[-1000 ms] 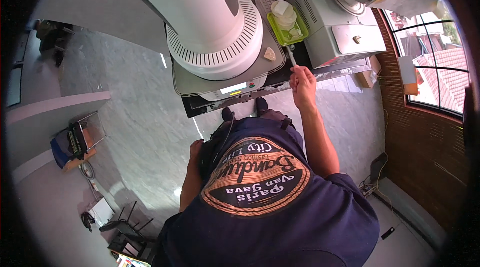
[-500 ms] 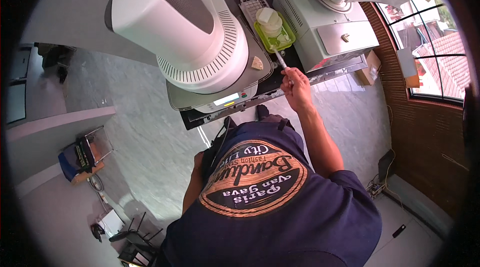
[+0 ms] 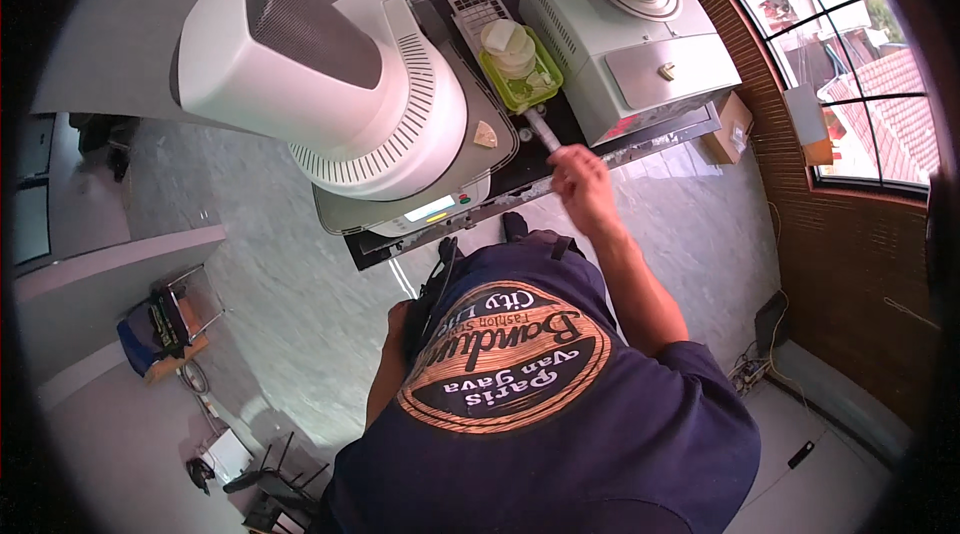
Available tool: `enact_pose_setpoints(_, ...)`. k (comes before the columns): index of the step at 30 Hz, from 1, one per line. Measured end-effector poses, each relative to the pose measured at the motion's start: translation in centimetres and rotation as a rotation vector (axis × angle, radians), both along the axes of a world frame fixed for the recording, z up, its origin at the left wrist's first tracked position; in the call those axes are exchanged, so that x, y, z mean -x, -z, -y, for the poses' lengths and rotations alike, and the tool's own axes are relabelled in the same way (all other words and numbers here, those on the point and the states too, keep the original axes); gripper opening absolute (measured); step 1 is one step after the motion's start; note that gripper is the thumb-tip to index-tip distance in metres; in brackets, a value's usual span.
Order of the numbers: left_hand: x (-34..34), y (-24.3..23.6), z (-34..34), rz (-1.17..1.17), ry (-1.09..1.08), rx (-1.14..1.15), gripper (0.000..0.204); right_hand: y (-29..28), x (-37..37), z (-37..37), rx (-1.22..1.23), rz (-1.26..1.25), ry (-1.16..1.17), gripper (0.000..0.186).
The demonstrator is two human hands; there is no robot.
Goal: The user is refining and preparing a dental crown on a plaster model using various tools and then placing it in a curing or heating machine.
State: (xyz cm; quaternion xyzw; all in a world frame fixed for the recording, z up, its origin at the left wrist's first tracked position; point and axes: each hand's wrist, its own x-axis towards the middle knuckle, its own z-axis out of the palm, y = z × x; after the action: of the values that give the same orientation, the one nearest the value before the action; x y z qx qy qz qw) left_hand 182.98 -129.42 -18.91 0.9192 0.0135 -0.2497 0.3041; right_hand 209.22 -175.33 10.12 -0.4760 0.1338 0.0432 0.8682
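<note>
Pale floor [image 3: 290, 244] surrounds your station, with a brown wall [image 3: 850, 284] and 1 window [image 3: 875, 89] on your right. Your bench [image 3: 372, 252] supports 2 large units: a white machine [image 3: 300, 54] at left and a grey machine [image 3: 600, 49] at right. Between them sits the green tray [image 3: 514, 104], which contains pale round pieces [image 3: 512, 49].

Note the change: compared with 0.5 s ago, your view has shifted, and the bench items appear farther left. Your right hand [image 3: 582, 179] is at the bench's front edge, fingers closed around 1 end of the white stick [image 3: 543, 131]. Compared with 1.0 s ago, the stick slants more to the left in view. Its far end is at the near edge of the tray; contact cannot be confirmed.

Your left hand [image 3: 399, 314] is by your hip, partly hidden; you cannot tell its grip state from this view. Judgement: the work in hand remains right-handed, with the stick not yet set down. 1 small pale wedge [image 3: 485, 135] lies beside the white machine's base.
</note>
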Motion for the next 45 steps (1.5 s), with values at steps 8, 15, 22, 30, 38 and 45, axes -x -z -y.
enact_pose_setpoints(8, 0.8, 3.3, 0.4, -0.192, -0.233, 0.093, 0.023, -0.7, -1.0, 2.9, -0.066, -0.041, 0.118, 0.017)
enact_pose_setpoints(15, 1.7, 4.4, 0.9, -0.126, -0.413, 0.199, 0.022, -2.4, -2.6, 4.3, -0.042, -0.042, 0.229, 0.015)
enact_pose_setpoints(22, 0.8, 0.1, 3.7, -0.224, -0.414, 0.151, 0.032, -2.9, -0.3, 2.5, 0.016, -0.028, -0.074, 0.017)
enact_pose_setpoints(30, 3.9, 2.8, 2.7, -0.247, -0.371, 0.091, 0.038, -3.0, 1.3, 1.0, -0.011, -0.034, -0.211, 0.018)
enact_pose_setpoints(38, 2.2, 2.2, 3.4, -0.203, -0.262, 0.039, 0.037, -3.3, 1.8, 1.2, -0.051, -0.065, -0.297, 0.017)
enact_pose_setpoints(45, 1.6, -0.4, 3.9, -0.374, -0.487, 0.106, 0.037, -2.8, -0.8, 4.1, -0.144, -0.022, 0.01, 0.015)
